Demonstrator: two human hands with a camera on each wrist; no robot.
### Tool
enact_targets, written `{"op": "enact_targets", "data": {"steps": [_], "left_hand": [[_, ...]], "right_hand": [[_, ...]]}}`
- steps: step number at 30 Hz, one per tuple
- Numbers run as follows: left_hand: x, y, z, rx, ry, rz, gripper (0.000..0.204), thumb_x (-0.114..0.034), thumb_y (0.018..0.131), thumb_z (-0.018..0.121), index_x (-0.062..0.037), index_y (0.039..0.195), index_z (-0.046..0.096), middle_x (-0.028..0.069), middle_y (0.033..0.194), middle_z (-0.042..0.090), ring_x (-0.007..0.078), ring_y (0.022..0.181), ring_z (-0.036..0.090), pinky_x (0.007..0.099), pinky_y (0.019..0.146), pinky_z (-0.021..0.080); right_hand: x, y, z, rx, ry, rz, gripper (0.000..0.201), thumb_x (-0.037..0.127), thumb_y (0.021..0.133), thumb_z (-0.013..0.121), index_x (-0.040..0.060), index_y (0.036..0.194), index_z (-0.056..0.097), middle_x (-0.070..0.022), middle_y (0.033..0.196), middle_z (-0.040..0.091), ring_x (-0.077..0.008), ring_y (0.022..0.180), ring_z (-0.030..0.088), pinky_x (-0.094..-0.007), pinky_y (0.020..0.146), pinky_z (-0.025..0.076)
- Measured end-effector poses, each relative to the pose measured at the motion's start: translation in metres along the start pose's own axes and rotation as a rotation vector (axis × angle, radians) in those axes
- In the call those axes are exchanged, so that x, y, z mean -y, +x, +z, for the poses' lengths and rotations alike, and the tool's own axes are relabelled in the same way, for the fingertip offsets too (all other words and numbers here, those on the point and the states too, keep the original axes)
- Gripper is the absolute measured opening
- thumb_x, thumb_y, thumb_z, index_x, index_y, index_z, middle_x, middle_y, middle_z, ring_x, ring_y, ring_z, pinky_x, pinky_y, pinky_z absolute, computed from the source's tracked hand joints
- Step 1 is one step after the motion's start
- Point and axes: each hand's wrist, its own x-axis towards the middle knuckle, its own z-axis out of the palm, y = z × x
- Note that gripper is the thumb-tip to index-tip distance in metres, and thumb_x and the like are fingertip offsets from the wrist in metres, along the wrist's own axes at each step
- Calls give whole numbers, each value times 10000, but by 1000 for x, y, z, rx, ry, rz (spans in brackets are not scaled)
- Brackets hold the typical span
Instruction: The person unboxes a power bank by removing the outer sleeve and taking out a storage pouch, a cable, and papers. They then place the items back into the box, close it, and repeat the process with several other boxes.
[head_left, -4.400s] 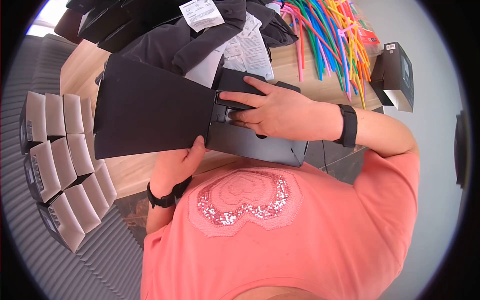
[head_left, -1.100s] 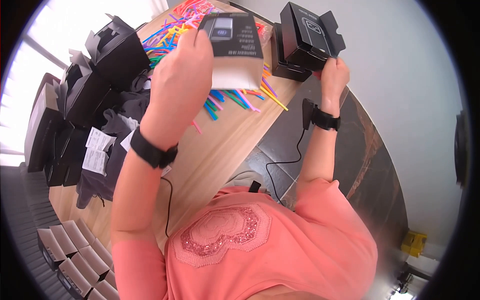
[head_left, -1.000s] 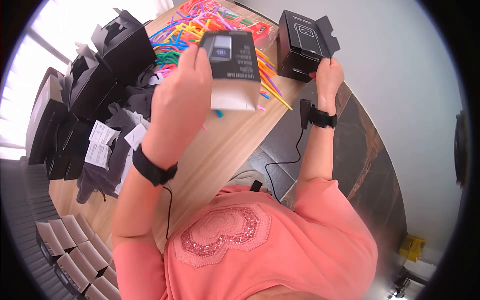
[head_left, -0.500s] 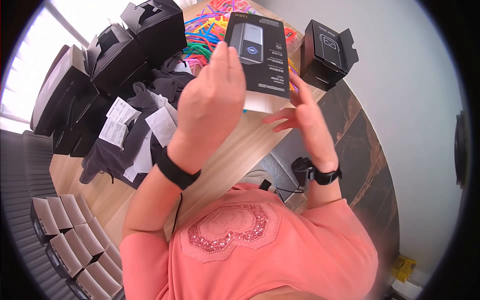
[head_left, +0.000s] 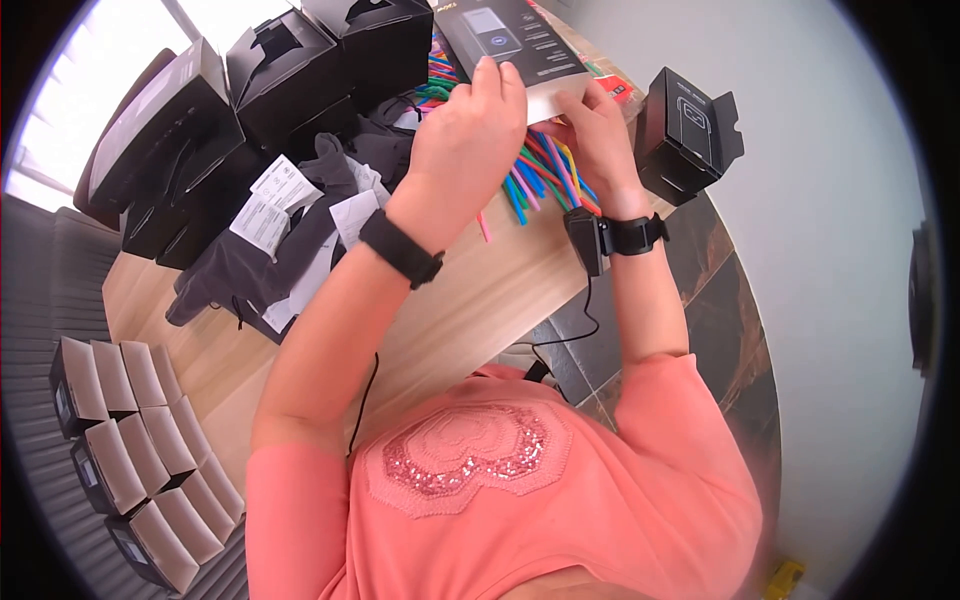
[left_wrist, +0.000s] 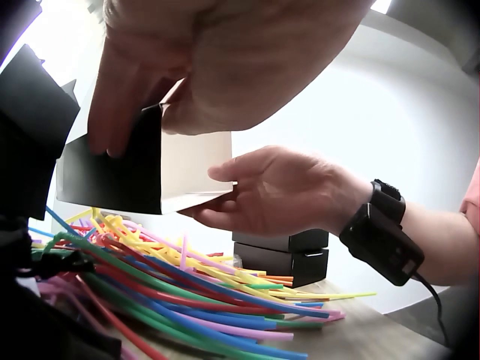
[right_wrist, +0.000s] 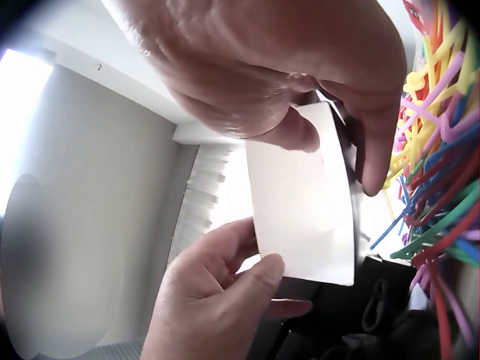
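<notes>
Together, the left hand (head_left: 462, 155) and the right hand (head_left: 598, 145) pinch the black box (head_left: 520, 45) at its pale end, holding it above the colourful straws (head_left: 535, 185) on the surface (head_left: 470, 285).

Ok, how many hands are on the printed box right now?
2: the left hand pinches the printed box at the left of its open end in the head view, and the right hand pinches that end's right side. No third hand shows.
</notes>
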Motion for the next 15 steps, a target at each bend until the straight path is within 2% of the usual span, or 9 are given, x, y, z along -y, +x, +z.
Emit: {"op": "enact_targets", "data": {"steps": [2,3,4,6,7,8,10,15], "left_hand": [[5,0,0,17,-33,-10,405,2,834,599,59,1231,542,163,1176,615,250,935,701,287,756,581],[5,-3,-3,150,-117,-51,398,-10,838,605,66,1224,543,176,1170,612,271,937,697,304,762,581],[5,-5,-7,283,-200,-94,392,-22,843,612,73,1217,543,189,1164,608,293,939,694,321,768,581],[8,-17,-6,239,-246,-80,383,-47,849,620,72,1206,550,199,1150,610,315,944,686,344,771,578],[10,-23,-10,194,-292,-60,375,-73,856,627,70,1195,556,210,1137,612,337,949,678,366,775,575],[13,-28,-16,196,-285,-71,375,-73,856,627,70,1195,556,210,1137,612,337,949,678,366,775,575],[17,-38,-36,327,-425,-109,386,-123,864,645,40,1206,572,208,1150,623,358,972,666,403,793,561],[28,-74,-81,378,-568,-85,400,-157,866,671,6,1221,589,185,1159,645,364,944,660,407,799,545]], "right_hand": [[-1,1,-2,51,-235,-41,494,41,929,535,-18,1415,467,-138,1224,625,-186,1006,666,-295,845,561],[-1,0,-5,52,-235,-42,494,41,929,535,-18,1415,467,-138,1224,625,-186,1006,666,-295,845,561],[-3,-2,-9,36,-318,-92,522,64,926,559,-16,1430,451,-156,1270,603,-219,1083,640,-310,902,532],[-10,-6,-17,15,-482,-188,586,110,919,609,-13,1460,420,-191,1362,559,-284,1236,590,-340,1016,475],[-14,-7,-21,22,-515,-195,573,103,921,613,-14,1450,426,-192,1398,531,-299,1335,513,-362,1052,453],[-16,-8,-23,35,-512,-193,573,103,921,613,-14,1450,426,-192,1398,531,-299,1335,513,-362,1052,453],[-18,-19,-24,28,-473,-226,560,89,920,618,-7,1440,435,-187,1429,500,-298,1347,496,-372,1061,453],[-19,-40,-27,-12,-522,-212,533,84,919,624,10,1420,458,-180,1429,482,-289,1347,486,-372,1075,449]]}}
